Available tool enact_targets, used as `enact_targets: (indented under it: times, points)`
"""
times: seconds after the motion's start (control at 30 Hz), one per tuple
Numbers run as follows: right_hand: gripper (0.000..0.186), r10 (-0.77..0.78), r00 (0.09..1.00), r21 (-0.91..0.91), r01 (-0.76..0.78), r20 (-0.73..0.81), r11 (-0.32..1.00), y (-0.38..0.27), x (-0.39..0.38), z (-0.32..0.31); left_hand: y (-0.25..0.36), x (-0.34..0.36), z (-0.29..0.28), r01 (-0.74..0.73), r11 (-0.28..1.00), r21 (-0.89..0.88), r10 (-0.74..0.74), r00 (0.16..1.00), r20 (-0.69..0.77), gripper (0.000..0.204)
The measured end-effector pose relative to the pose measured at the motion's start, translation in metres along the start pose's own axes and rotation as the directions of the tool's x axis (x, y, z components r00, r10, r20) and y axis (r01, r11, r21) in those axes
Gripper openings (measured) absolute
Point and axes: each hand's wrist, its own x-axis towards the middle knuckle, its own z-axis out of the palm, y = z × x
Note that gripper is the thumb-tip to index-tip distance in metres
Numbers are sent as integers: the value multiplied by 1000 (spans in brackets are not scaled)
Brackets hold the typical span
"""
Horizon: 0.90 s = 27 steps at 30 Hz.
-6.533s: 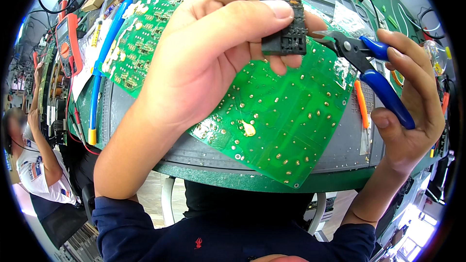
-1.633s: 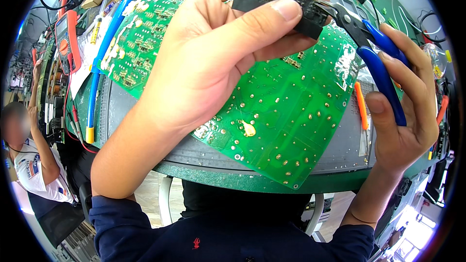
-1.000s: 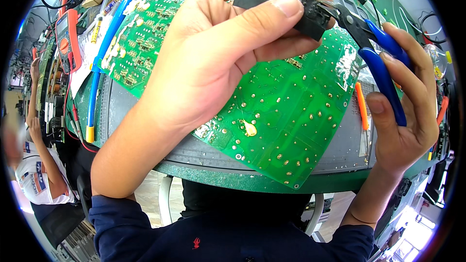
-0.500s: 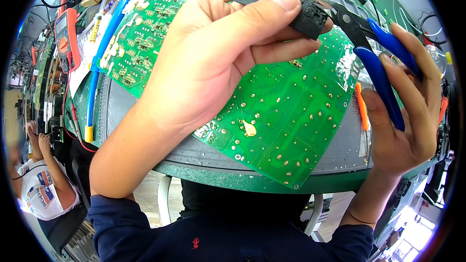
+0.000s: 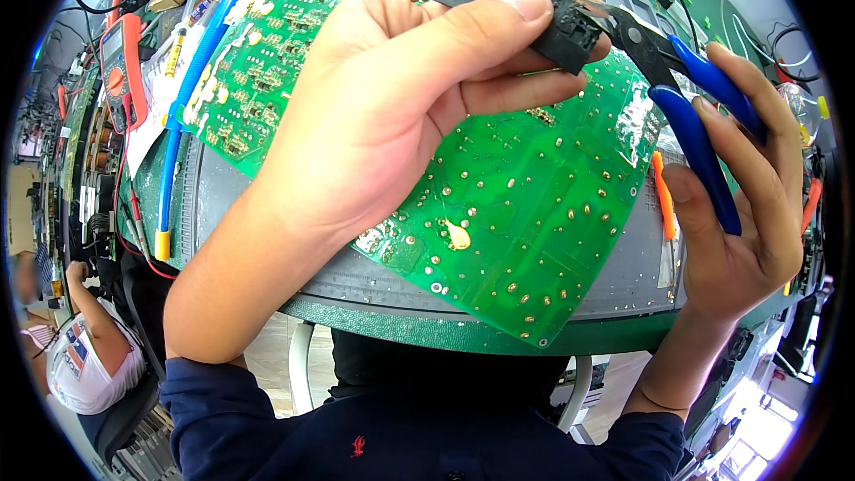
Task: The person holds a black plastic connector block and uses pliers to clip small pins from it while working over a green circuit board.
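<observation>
Block of black slotted plastic (image 5: 570, 34), oblong, raised above a broad green circuit board (image 5: 525, 205) near the upper edge of the view and tilted with its right end lower; the bare left hand (image 5: 383, 116) grasps it firmly, thumb laid across it and fingers bent behind and below. The bare right hand (image 5: 761, 232) grips blue-handled pliers of dark metal (image 5: 684, 120), with the fingers about the upper handle and the thumb beside the lower; the handles stand apart, and the narrow tips reach the block's right end, though whether they close upon any part of it cannot be told.

Beneath the hands, the board bears small solder points, a yellowish blob near its front edge and, toward the left, dense components with cream-coloured patches; it lies on a flat grey work mat (image 5: 614, 289), itself on a green-topped table (image 5: 427, 330). Right of the board lies a slim orange-handled tool (image 5: 663, 196); to the left lie a blue rod with a yellow end (image 5: 167, 196) and a red-and-grey multimeter (image 5: 116, 80); farther left sits another person in a white shirt (image 5: 93, 370).
</observation>
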Motion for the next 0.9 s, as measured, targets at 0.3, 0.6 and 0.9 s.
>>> enact_targets:
  times: [0.3, 0.6, 0.9]
  points:
    - [31, 30, 999, 10, -30, 43, 999, -2, 1, -4, 0, 0, 1, -3, 1000, 22, 4, 1000, -22, 32]
    - [29, 49, 999, 56, -49, 16, 997, 0, -2, 1, 0, -1, 0, -8, 999, 54, 11, 999, -50, 32]
    - [30, 111, 992, 176, -100, -54, 979, 3, -8, 2, 1, -1, 6, -14, 996, 84, 19, 998, -64, 32]
